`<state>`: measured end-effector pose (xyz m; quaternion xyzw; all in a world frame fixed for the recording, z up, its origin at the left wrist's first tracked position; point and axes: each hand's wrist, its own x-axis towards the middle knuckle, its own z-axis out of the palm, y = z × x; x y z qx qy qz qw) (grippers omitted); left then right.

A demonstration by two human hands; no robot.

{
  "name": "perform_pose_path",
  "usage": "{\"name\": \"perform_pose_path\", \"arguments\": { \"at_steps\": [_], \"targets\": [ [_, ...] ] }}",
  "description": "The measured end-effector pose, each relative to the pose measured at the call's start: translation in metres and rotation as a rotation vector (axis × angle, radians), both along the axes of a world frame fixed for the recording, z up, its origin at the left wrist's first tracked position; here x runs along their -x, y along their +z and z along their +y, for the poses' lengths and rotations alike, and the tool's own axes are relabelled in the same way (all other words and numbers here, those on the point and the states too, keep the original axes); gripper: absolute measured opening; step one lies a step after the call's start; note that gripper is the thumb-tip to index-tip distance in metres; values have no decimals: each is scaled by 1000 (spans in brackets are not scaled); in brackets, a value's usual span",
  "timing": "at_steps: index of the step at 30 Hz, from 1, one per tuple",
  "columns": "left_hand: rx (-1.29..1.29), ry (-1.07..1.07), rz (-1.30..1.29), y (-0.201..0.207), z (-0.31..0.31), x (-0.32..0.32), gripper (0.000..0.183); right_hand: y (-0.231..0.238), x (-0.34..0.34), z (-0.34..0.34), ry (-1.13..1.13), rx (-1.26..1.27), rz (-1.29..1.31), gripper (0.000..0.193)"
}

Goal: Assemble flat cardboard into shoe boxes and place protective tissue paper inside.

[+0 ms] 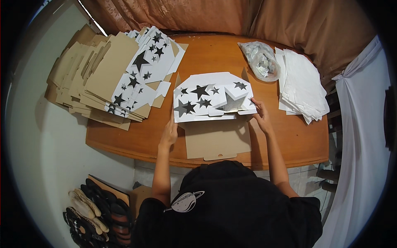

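A partly folded cardboard box (194, 111) stands in front of me, white outside with black and grey stars. Its plain brown flap (217, 138) lies toward me on the table, with a small tab at its near edge. My left hand (168, 131) presses along the box's left side, its fingers partly hidden behind the panel. At the right end, my right hand (260, 113) grips the edge, thumb and fingers around the corner. Small brown side flaps rise at both far corners.
Flat cardboard blanks (99, 78), some star-printed, are piled at the left of the wooden table (124, 138). A clear plastic bag (260, 60) of small items and a stack of white sheets (304, 82) lie at the right. Shoes (99, 211) sit on the floor at lower left.
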<state>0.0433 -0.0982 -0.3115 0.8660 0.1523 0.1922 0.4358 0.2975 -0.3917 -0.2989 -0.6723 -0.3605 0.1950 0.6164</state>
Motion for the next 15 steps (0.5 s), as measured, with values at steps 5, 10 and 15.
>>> {"name": "perform_pose_path", "arguments": {
  "at_steps": [5, 10, 15],
  "targets": [
    [-83, 3, 15, 15, 7, 2, 64, 20, -7, -9, 147, 116, 126, 59],
    [-217, -38, 91, 52, 13, 2, 80, 22, -18, -13, 225, 255, -67, 69],
    [-337, -129, 120, 45, 27, -4, 78, 9, -9, -7, 126, 127, -2, 64]
  ]
}}
